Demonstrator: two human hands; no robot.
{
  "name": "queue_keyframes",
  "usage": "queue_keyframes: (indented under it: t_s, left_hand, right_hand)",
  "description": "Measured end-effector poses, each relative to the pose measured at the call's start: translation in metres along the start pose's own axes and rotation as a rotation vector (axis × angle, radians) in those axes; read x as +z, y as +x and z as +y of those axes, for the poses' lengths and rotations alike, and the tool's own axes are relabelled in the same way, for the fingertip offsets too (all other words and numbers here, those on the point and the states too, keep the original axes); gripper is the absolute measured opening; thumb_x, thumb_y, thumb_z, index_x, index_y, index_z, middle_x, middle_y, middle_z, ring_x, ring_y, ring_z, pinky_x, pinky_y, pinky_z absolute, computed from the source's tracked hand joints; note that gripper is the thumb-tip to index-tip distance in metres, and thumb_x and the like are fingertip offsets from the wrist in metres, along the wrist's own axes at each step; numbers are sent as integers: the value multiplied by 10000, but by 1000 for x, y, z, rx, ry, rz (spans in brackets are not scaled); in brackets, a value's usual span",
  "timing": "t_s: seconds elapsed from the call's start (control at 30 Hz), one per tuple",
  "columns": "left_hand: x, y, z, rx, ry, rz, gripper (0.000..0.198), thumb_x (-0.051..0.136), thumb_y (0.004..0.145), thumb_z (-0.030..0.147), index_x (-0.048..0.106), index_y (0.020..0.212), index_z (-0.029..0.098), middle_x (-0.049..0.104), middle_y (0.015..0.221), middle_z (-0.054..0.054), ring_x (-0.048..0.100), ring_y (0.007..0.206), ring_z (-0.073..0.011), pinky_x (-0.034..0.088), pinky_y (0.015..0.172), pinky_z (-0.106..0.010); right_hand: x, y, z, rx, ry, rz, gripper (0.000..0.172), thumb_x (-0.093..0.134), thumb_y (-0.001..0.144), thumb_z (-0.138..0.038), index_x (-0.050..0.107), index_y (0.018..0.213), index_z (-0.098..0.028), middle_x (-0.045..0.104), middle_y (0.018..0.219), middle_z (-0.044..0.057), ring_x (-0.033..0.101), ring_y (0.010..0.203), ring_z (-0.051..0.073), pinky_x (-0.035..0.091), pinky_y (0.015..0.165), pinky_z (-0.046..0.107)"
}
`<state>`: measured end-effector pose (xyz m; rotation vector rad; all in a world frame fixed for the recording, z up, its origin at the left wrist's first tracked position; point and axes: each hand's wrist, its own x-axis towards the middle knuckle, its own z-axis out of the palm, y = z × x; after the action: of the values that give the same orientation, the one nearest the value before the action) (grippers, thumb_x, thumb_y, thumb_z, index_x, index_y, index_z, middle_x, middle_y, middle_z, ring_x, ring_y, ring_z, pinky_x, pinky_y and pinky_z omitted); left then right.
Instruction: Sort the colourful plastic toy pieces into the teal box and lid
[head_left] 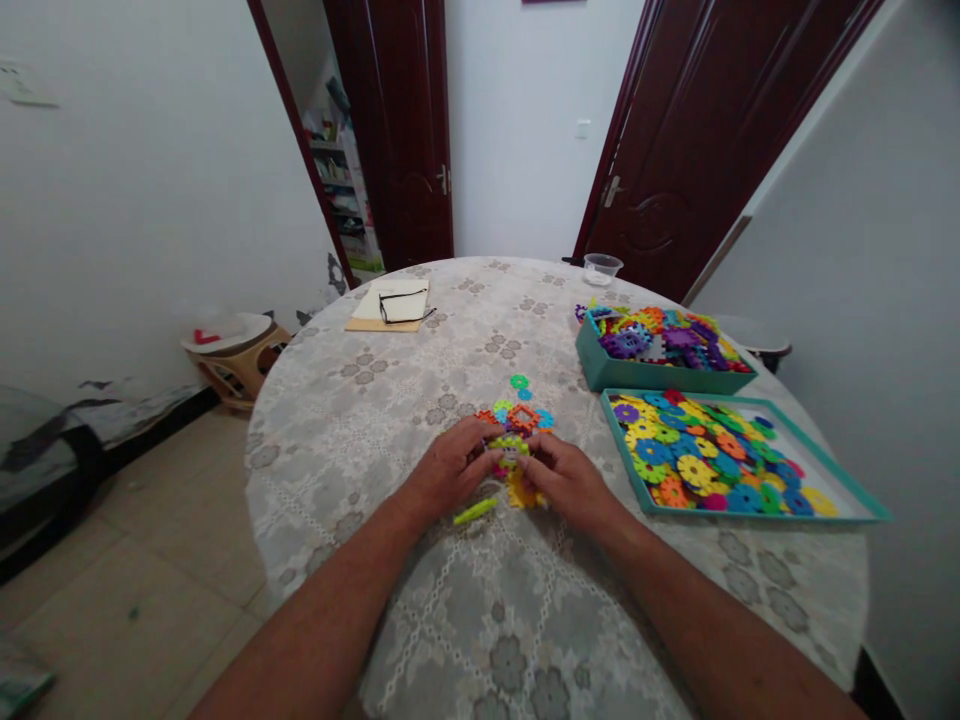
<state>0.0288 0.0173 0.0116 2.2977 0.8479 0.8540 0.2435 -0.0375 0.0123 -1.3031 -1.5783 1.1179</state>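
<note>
Between my two hands is a yellow-green toothed plastic building piece [511, 449], gripped from the left by my left hand [457, 462] and from the right by my right hand [564, 474]. Fingers of both hands are closed on its edges. Just beyond lie an orange square toothed piece [523, 416] and several small colored ones, partly hidden by my fingers. A yellow piece [523, 492] shows under my right hand. Near my left wrist rests a lime-green stick-like piece [475, 511]. Farther off are a green disc [519, 381] and a blue disc [524, 395].
At the right stands a teal box [664, 376] heaped with toothed pieces. In front of it a shallow teal tray [847, 480] holds many notched discs. Black eyeglasses [405, 305] lie on paper [367, 309] at the far left. A clear plastic bowl [602, 267] sits near the back edge.
</note>
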Motion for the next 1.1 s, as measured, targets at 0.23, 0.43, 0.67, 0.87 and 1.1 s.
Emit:
queue_keyframes:
  t_s: [0.23,0.43,0.67,0.87,1.1]
  left_hand:
    - [-24,-3,-9,-135,141,140,262,543,1013,347,675,1199,217,703,1094,-71,647,1000,-212,509,919,-354]
    - [-37,-14,-12,-95,260,-91,333,743,863,388,689,1170,271,679,1147,-63,620,1091,-253,488,988,-391]
    - [-33,-17,-16,-206,306,-153,544,834,743,364,678,1260,296,716,1149,-70,641,1040,-290,498,928,-408]
    - [-40,-16,-12,-223,165,-157,375,768,798,329,706,1164,280,722,1021,-37,643,865,-210,490,792,-327]
    - [-46,-13,-6,-350,-174,-34,176,670,896,364,657,938,193,667,760,15,549,661,-127,405,611,-239]
  right_hand:
    - [-20,-8,-20,-99,-53,-71,201,583,958,-401,656,915,-219,659,857,25,618,782,175,503,721,283]
    - [0,-32,-43,-339,-348,-577,85,594,934,-223,676,938,-204,633,1268,90,627,1093,209,481,993,347]
    - [11,-33,-37,-233,-483,-508,141,660,877,-228,618,1011,-214,624,1104,59,594,979,202,475,874,312]
    - [4,-33,-39,-225,-386,-472,450,652,792,-128,619,1220,-263,648,1149,33,593,1010,191,450,900,304]
    - [-4,-23,-30,-62,-181,-409,110,624,845,-180,630,948,-218,589,820,-36,512,711,125,371,633,223]
